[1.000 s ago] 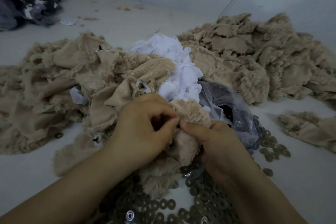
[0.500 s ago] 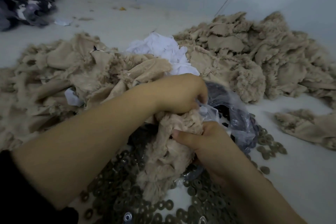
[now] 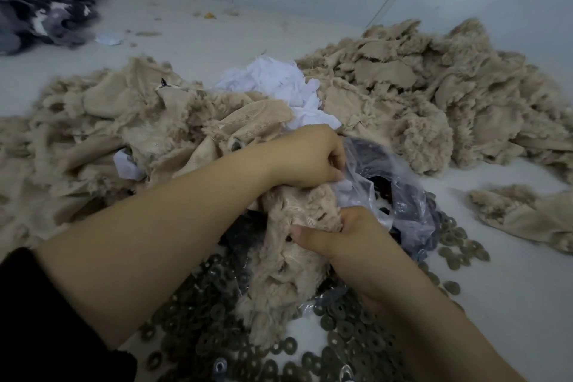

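Note:
My right hand (image 3: 335,245) grips a beige furry fabric piece (image 3: 288,270), thumb pressed across its upper fold. The piece hangs down over a spread of dark round washers (image 3: 198,332). My left hand (image 3: 307,158) reaches across above it with curled fingers at the mouth of a clear plastic bag (image 3: 403,205). That bag holds small dark parts. Whether the left fingers pinch the bag's film or something inside is hidden.
Big heaps of beige plush pieces lie at the left (image 3: 93,133) and right (image 3: 434,96), with white fabric (image 3: 279,84) between them. One more beige piece (image 3: 524,214) sits at the right edge. Dark cloth (image 3: 40,6) is piled at the far left corner by the wall.
My left hand left the beige piece and moved up and right to the plastic bag's mouth. The right hand keeps its hold on the piece.

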A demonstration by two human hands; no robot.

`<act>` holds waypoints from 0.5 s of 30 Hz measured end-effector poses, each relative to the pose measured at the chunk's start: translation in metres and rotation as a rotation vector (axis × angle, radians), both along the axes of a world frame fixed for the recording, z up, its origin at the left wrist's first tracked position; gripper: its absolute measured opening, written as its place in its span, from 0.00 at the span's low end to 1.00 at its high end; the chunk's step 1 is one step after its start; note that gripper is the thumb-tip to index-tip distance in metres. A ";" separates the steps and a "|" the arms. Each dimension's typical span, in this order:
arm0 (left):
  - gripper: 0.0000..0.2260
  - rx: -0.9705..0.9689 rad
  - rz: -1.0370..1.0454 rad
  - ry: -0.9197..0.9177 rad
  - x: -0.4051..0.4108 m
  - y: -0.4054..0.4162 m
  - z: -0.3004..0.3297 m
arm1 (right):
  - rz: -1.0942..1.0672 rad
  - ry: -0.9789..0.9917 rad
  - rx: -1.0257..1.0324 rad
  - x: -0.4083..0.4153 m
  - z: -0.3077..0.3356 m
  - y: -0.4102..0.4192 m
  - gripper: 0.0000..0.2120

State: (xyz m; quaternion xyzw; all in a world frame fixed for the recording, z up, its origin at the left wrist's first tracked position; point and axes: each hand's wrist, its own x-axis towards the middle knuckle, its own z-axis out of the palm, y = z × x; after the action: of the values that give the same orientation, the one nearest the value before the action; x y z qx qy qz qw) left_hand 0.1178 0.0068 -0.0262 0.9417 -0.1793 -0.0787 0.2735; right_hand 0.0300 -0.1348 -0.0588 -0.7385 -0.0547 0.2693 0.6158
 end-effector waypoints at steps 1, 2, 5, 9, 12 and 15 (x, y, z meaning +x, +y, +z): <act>0.10 0.006 -0.002 0.008 -0.001 -0.001 -0.002 | -0.002 0.000 -0.002 -0.001 0.001 0.001 0.17; 0.10 0.011 -0.010 0.014 -0.002 -0.003 -0.003 | -0.001 -0.006 0.000 -0.001 0.001 0.001 0.17; 0.06 0.034 -0.026 -0.014 -0.004 -0.010 -0.006 | 0.007 -0.020 -0.017 0.000 0.000 0.000 0.22; 0.08 -0.062 0.063 -0.091 -0.006 -0.010 -0.003 | 0.017 -0.021 -0.005 0.003 -0.003 -0.002 0.12; 0.07 -0.177 0.097 -0.157 -0.014 -0.005 0.001 | 0.023 -0.013 -0.002 0.004 -0.005 -0.002 0.07; 0.06 -0.228 0.117 -0.283 -0.031 0.004 0.002 | 0.020 -0.029 0.025 0.003 -0.005 -0.002 0.05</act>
State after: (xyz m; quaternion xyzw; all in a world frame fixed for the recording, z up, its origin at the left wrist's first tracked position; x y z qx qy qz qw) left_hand 0.0873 0.0112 -0.0246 0.9150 -0.1688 0.0913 0.3548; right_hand 0.0334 -0.1370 -0.0643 -0.7341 -0.0743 0.2639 0.6212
